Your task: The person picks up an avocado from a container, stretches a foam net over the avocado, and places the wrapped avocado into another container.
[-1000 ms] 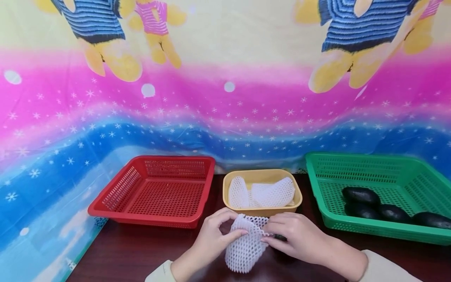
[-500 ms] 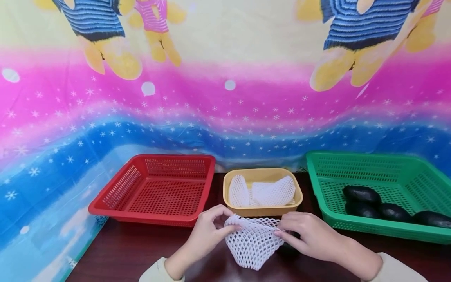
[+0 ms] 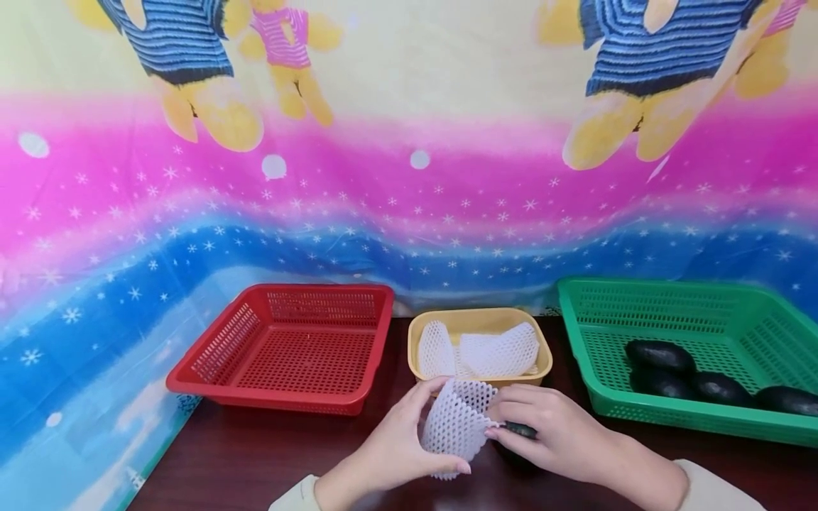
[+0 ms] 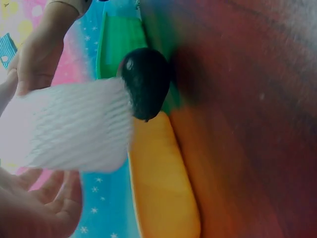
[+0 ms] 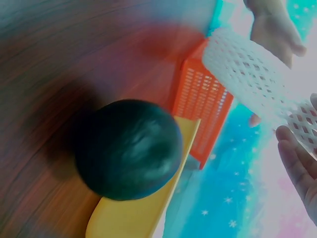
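Note:
A white foam net sleeve [image 3: 456, 426] is between my hands above the table. My left hand [image 3: 399, 443] curls round its left side, with the thumb low across the front and the fingertips behind the upper edge. My right hand [image 3: 549, 426] pinches the sleeve's rim on the right. Under the right hand is a dark avocado [image 3: 520, 429], mostly hidden in the head view. The right wrist view shows this avocado [image 5: 131, 148] whole, apart from the sleeve [image 5: 247, 69]. In the left wrist view the avocado [image 4: 146, 84] appears just beyond the sleeve's end.
A yellow tray [image 3: 479, 383] holding several white net sleeves [image 3: 498, 351] stands just beyond my hands. To the left is a red basket [image 3: 275, 392], with nothing seen inside. A green basket [image 3: 696, 408] with several dark avocados [image 3: 661, 355] stands right. A printed cloth [image 3: 409, 199] hangs behind.
The sleeve's mouth was stretched wide between both hands half a second ago and is narrower now. My left hand has shifted from the rim to round the sleeve's side. My right hand has moved slightly left.

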`<state>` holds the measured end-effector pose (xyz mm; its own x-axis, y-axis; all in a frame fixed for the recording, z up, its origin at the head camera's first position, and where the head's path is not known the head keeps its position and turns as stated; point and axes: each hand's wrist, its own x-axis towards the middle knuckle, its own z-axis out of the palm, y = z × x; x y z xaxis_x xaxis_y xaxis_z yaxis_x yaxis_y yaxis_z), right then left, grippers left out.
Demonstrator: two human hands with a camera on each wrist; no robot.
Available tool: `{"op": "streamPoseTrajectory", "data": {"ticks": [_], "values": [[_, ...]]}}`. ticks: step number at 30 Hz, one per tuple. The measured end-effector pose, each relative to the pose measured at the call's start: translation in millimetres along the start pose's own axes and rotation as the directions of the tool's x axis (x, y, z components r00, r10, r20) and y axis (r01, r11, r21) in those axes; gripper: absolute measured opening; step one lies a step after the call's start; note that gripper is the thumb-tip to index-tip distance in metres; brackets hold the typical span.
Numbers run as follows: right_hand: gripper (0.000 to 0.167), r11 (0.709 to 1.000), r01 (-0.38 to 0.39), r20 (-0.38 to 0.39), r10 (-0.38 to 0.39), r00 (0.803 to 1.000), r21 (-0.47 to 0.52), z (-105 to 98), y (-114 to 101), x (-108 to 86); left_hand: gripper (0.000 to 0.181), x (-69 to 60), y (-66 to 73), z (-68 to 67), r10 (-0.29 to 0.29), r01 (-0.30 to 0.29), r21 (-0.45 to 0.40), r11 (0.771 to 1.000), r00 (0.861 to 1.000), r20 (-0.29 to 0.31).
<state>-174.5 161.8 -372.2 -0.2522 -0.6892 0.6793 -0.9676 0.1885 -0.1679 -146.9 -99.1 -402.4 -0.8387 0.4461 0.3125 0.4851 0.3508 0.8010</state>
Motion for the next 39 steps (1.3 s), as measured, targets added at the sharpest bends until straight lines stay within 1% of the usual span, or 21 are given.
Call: {"op": "streamPoseTrajectory", "data": {"ticks": [2,5,8,12,15,18,20,22,25,27,28,29,31,32,37,39], "values": [[0.013,1.0,0.0,-0.008,0.0,1.0,0.022,1.0,-1.5,2.8,0.091,0.0,-1.3,1.2,-0.048,0.049,-0.031,0.998,0.998,0.048],[0.017,0.999,-0.003,-0.02,0.004,1.0,0.036,1.6,-1.9,5.2,0.084,0.4,-3.3,1.6,-0.083,0.089,-0.068,0.994,0.993,0.082],[0.02,0.999,-0.017,-0.03,0.018,0.999,0.034,-0.3,-1.3,6.0,0.074,0.5,-3.9,-1.1,-0.102,0.111,-0.109,0.988,0.991,0.087],[0.024,0.998,-0.052,-0.043,0.053,0.998,0.024,-7.7,-0.7,4.9,0.068,-0.3,-5.5,-7.4,-0.126,0.134,-0.114,0.984,0.989,0.071],[0.027,0.993,-0.116,-0.043,0.117,0.992,0.013,-14.7,-1.4,1.7,0.065,-3.0,-8.3,-13.2,-0.157,0.161,-0.084,0.983,0.986,0.048],[0.041,0.974,-0.225,-0.018,0.224,0.974,-0.014,-20.1,-3.1,-5.4,0.062,-7.5,-10.9,-19.1,-0.186,0.189,-0.068,0.98,0.982,0.039],[0.047,0.951,-0.306,0.024,0.308,0.951,-0.044,-22.9,-3.5,-12.1,0.061,-10.4,-12.5,-22.3,-0.194,0.196,-0.057,0.979,0.98,0.037],[0.048,0.921,-0.385,0.086,0.39,0.917,-0.063,-25.7,-2.3,-20.2,0.059,-12.8,-14.3,-24.3,-0.194,0.195,-0.042,0.98,0.98,0.034],[0.048,0.873,-0.483,0.196,0.487,0.851,-0.073,-28.2,2.4,-31.8,0.06,-15.1,-17.7,-25.0,-0.177,0.177,-0.006,0.984,0.984,0.018],[0.053,0.831,-0.551,0.281,0.548,0.788,-0.079,-28.2,5.6,-38.5,0.06,-16.0,-20.5,-24.0,-0.163,0.163,0.019,0.986,0.987,0.011],[0.056,0.814,-0.575,0.314,0.57,0.759,-0.085,-27.2,7.1,-41.4,0.061,-16.2,-21.7,-23.4,-0.166,0.165,0.03,0.986,0.986,0.011],[0.058,0.802,-0.59,0.341,0.583,0.737,-0.095,-25.7,8.6,-44.4,0.061,-16.1,-22.9,-22.9,-0.165,0.164,0.04,0.986,0.986,0.01],[0.062,0.781,-0.613,0.38,0.605,0.7,-0.114,-21.9,10.8,-50.6,0.062,-15.5,-24.6,-22.0,-0.151,0.15,0.063,0.987,0.989,0.008],[0.065,0.774,-0.621,0.394,0.613,0.685,-0.124,-19.9,12.1,-53.5,0.062,-14.7,-25.3,-21.9,-0.145,0.144,0.072,0.987,0.989,0.008],[0.075,0.764,-0.631,0.425,0.62,0.659,-0.137,-12.9,18.9,-66.9,0.062,-10.4,-29.8,-23.6,-0.129,0.129,0.099,0.987,0.992,-0.006],[0.077,0.762,-0.635,0.432,0.618,0.657,-0.125,-11.5,21.9,-71.0,0.062,-9.3,-32.2,-24.8,-0.131,0.131,0.118,0.984,0.991,-0.008]]}}
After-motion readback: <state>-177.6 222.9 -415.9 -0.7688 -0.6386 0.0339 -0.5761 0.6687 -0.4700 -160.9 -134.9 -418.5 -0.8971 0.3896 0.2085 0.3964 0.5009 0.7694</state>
